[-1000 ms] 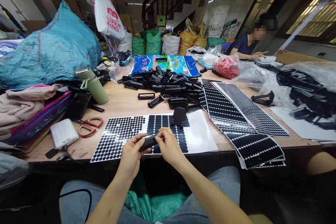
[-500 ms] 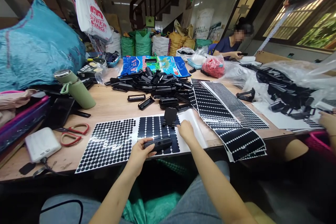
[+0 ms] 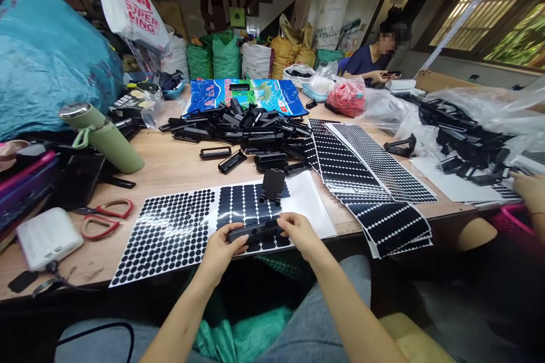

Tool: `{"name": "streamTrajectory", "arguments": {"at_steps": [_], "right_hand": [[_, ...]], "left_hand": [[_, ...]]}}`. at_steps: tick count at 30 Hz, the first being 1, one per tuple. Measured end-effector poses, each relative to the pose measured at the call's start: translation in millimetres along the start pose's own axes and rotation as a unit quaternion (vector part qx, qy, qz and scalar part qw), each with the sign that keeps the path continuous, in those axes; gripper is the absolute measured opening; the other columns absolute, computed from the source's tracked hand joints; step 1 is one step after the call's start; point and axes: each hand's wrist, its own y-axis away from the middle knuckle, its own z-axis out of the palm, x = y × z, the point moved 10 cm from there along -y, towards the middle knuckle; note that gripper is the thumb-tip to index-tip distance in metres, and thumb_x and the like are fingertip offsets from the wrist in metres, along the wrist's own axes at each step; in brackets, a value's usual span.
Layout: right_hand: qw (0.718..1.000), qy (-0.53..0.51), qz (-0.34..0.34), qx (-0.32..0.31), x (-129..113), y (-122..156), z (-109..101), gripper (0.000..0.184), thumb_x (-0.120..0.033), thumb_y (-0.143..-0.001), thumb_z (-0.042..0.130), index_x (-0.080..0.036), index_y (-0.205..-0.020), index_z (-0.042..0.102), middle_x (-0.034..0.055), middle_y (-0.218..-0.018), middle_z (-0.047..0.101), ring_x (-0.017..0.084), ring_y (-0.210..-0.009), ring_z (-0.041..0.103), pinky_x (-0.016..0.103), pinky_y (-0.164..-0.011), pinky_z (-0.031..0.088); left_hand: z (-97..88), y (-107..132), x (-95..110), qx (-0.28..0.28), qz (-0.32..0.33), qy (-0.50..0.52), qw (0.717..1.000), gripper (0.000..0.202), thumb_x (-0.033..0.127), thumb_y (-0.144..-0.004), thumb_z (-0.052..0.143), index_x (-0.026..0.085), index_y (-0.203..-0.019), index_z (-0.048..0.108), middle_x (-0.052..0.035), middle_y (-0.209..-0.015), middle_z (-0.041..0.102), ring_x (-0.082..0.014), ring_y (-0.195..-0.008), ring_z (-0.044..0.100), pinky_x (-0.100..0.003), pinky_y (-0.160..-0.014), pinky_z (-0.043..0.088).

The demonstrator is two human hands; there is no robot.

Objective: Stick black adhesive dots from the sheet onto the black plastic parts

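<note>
My left hand (image 3: pixel 225 247) grips the left end of a long black plastic part with a textured surface (image 3: pixel 259 231), thumb on top. My right hand (image 3: pixel 305 237) has fingertips at its right end; can't tell if pinching or pressing. The part sits between both hands, above the near edge of a white backing sheet of black stickers (image 3: pixel 313 198). Step looks like fitting something at that right end; I'd say next move calls for a firm left hold and light fingertip pressure.

Just beyond my hands, on the sheet: flat black plastic bracket (image 3: pixel 272 184). Farther: heap of loose black plastic parts (image 3: pixel 251 130), on the pale wood table (image 3: pixel 170 164). Left of my left hand: red-handled scissors (image 3: pixel 102 227), white boxy power bank (image 3: pixel 50 238). Far right: seated co-worker in dark-blue top (image 3: pixel 368 61). Past the table: woven sacks (image 3: pixel 258 61).
</note>
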Motion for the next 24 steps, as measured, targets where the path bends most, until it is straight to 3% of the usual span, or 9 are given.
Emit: {"name": "streamTrajectory", "arguments": {"at_steps": [4, 11, 24], "right_hand": [[0.999, -0.033, 0.025, -0.024, 18.1, 2.7, 17.3, 0.017, -0.032, -0.068, 0.054, -0.016, -0.066, 0.051, -0.0020, -0.066, 0.050, 0.009, -0.054, 0.050, 0.025, -0.057, 0.043], [0.996, -0.089, 0.021, -0.008, 25.6, -0.3, 15.4, 0.020, -0.033, -0.065, 0.060, -0.016, -0.066, 0.051, -0.0044, -0.062, 0.048, 0.009, -0.054, 0.053, 0.027, -0.061, 0.045], [0.998, -0.059, 0.009, 0.011, 30.3, -1.3, 14.3, 0.018, -0.034, -0.068, 0.056, -0.017, -0.068, 0.052, -0.0032, -0.064, 0.052, 0.012, -0.059, 0.056, 0.028, -0.064, 0.045]], "left_hand": [[0.3, 0.2, 0.3, -0.003, 0.000, -0.012, 1.000, 0.041, 0.023, -0.056, 0.076, 0.013, -0.093, 0.062, -0.0054, -0.085, 0.063, -0.0144, -0.068, 0.063, -0.029, -0.067, 0.056], [0.5, 0.3, 1.8, 0.002, 0.004, -0.007, 1.000, 0.042, 0.024, -0.052, 0.077, 0.012, -0.090, 0.063, -0.0049, -0.083, 0.065, -0.0153, -0.069, 0.063, -0.029, -0.067, 0.055], [1.6, -2.4, -2.7, -0.019, 0.011, -0.043, 0.999, 0.045, 0.027, -0.058, 0.074, 0.012, -0.098, 0.059, -0.0035, -0.086, 0.064, -0.0134, -0.069, 0.062, -0.030, -0.072, 0.054]]}}
